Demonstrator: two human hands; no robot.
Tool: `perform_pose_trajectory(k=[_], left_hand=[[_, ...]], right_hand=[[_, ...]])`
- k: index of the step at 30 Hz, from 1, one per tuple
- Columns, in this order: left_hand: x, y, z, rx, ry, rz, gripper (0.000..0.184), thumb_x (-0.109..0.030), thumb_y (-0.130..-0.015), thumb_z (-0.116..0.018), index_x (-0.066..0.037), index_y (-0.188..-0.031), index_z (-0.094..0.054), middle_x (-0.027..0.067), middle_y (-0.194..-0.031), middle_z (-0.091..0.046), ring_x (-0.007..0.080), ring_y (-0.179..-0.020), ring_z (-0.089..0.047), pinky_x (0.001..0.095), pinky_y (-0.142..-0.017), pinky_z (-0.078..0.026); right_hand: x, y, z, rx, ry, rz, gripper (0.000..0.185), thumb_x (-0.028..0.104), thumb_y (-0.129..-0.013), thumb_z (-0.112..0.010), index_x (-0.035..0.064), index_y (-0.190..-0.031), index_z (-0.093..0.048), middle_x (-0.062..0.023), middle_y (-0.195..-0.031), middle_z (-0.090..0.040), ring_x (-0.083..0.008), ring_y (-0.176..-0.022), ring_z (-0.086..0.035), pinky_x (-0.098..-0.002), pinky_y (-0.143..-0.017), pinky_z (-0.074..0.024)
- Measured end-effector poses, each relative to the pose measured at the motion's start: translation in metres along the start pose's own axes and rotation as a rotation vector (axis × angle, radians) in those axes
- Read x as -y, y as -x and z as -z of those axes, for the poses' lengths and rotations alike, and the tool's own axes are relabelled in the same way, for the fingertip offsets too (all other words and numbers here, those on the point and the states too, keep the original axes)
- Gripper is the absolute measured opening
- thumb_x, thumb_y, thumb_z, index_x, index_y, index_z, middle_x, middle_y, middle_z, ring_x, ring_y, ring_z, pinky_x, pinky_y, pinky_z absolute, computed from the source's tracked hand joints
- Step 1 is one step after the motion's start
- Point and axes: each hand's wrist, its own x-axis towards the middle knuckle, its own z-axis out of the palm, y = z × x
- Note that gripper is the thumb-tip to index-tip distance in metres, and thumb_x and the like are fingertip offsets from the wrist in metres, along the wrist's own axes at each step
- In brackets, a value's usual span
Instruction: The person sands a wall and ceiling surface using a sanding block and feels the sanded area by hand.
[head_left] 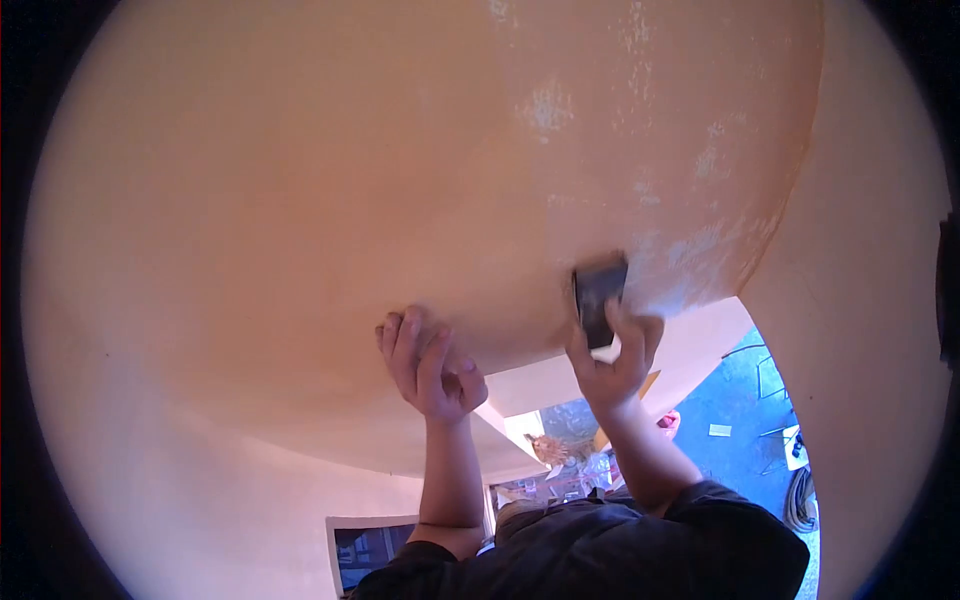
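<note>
A large curved orange-beige surface [330,180] fills most of the view, with whitish scuffed patches [548,108] toward its upper right. My right hand [615,365] grips a dark, rectangular sanding block [598,300], thumb on its near face. The block's far end meets the surface close to its lower edge. To the left, my left hand [432,365] holds nothing; its fingers are bent and apart, with the fingertips at the surface. Whether they press on it I cannot tell.
A pale wall [870,250] curves along the right. Below are a blue floor [715,400] with coiled hose or cable [800,500] and a small white rectangle [719,431]. A dark window-like opening [370,550] lies at lower left. Blurred clutter [560,455] shows between my arms.
</note>
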Motion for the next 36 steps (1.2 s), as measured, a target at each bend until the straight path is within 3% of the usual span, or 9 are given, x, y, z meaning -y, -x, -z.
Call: perform_pose_trajectory(k=[2, 7, 10, 14, 18, 24, 30, 32, 36], left_hand=[[0.002, -0.001, 0.004, 0.002, -0.009, -0.029, 0.032, -0.026, -0.093, -0.051, -0.001, -0.108, -0.063, 0.0263, -0.128, -0.055, 0.0428, -0.128, -0.046, 0.0570, -0.109, -0.030], [-0.005, -0.005, 0.000, 0.007, -0.050, -0.030, 0.030, -0.024, -0.092, -0.053, 0.000, -0.108, -0.062, 0.0260, -0.127, -0.056, 0.0428, -0.127, -0.046, 0.0565, -0.109, -0.031], [-0.002, -0.007, 0.001, 0.017, -0.070, -0.036, 0.029, -0.023, -0.093, -0.053, 0.000, -0.107, -0.061, 0.0261, -0.127, -0.056, 0.0426, -0.127, -0.047, 0.0560, -0.109, -0.030], [0.001, -0.010, -0.006, -0.020, -0.045, -0.050, 0.028, -0.023, -0.093, -0.053, 0.000, -0.106, -0.062, 0.0258, -0.127, -0.057, 0.0421, -0.126, -0.048, 0.0554, -0.109, -0.031], [-0.003, -0.009, -0.005, -0.029, -0.056, -0.041, 0.027, -0.022, -0.093, -0.054, -0.001, -0.107, -0.062, 0.0245, -0.125, -0.058, 0.0400, -0.124, -0.049, 0.0543, -0.108, -0.032], [-0.011, -0.019, 0.001, 0.016, -0.143, -0.031, 0.029, -0.023, -0.091, -0.057, -0.002, -0.109, -0.063, 0.0194, -0.120, -0.060, 0.0352, -0.119, -0.049, 0.0499, -0.105, -0.036], [-0.027, -0.029, -0.021, -0.007, -0.044, -0.109, 0.031, -0.022, -0.088, -0.060, -0.005, -0.113, -0.062, 0.0192, -0.123, -0.057, 0.0363, -0.120, -0.048, 0.0516, -0.106, -0.034], [-0.025, -0.022, -0.021, 0.065, -0.089, -0.103, 0.032, -0.022, -0.088, -0.059, -0.005, -0.115, -0.061, 0.0206, -0.126, -0.055, 0.0384, -0.123, -0.046, 0.0538, -0.107, -0.031], [-0.020, -0.022, -0.031, -0.050, -0.001, -0.101, 0.032, -0.022, -0.087, -0.059, -0.006, -0.114, -0.062, 0.0204, -0.124, -0.057, 0.0383, -0.124, -0.047, 0.0531, -0.108, -0.031]], right_hand=[[-0.009, 0.038, 0.008, 0.098, 0.064, 0.002, 0.049, 0.002, -0.064, -0.080, -0.0002, -0.108, -0.059, -0.0146, -0.093, -0.057, -0.0307, -0.085, -0.052, -0.0399, -0.075, -0.0444], [0.017, -0.052, -0.004, -0.014, 0.004, 0.039, 0.049, 0.005, -0.070, -0.080, -0.0027, -0.114, -0.059, -0.0154, -0.100, -0.060, -0.0299, -0.085, -0.053, -0.0395, -0.076, -0.0443], [0.007, -0.027, -0.001, -0.010, 0.058, 0.027, 0.049, 0.013, -0.070, -0.081, 0.0030, -0.114, -0.061, -0.0099, -0.097, -0.059, -0.0258, -0.082, -0.051, -0.0387, -0.077, -0.0384], [-0.009, 0.019, 0.001, -0.040, 0.042, 0.008, 0.050, 0.011, -0.069, -0.082, 0.0026, -0.113, -0.062, -0.0108, -0.098, -0.061, -0.0281, -0.086, -0.053, -0.0391, -0.078, -0.0395], [0.020, -0.063, -0.007, -0.070, -0.006, 0.036, 0.045, 0.012, -0.071, -0.079, 0.0037, -0.112, -0.064, -0.0089, -0.092, -0.060, -0.0263, -0.083, -0.053, -0.0382, -0.078, -0.0394], [-0.008, 0.043, 0.000, 0.011, 0.046, -0.015, 0.048, 0.014, -0.067, -0.082, 0.0040, -0.110, -0.064, -0.0077, -0.091, -0.060, -0.0251, -0.081, -0.053, -0.0376, -0.077, -0.0398], [0.014, -0.053, 0.000, 0.002, 0.026, 0.042, 0.047, 0.013, -0.071, -0.080, 0.0035, -0.114, -0.062, -0.0111, -0.101, -0.063, -0.0278, -0.088, -0.055, -0.0390, -0.079, -0.0402], [0.000, -0.016, 0.005, 0.028, 0.090, 0.057, 0.049, 0.010, -0.070, -0.080, 0.0006, -0.114, -0.060, -0.0126, -0.099, -0.060, -0.0285, -0.086, -0.054, -0.0399, -0.077, -0.0420], [-0.012, 0.048, 0.004, 0.063, 0.074, -0.012, 0.053, 0.008, -0.069, -0.081, -0.0020, -0.115, -0.057, -0.0156, -0.100, -0.059, -0.0311, -0.088, -0.052, -0.0413, -0.080, -0.0425]])
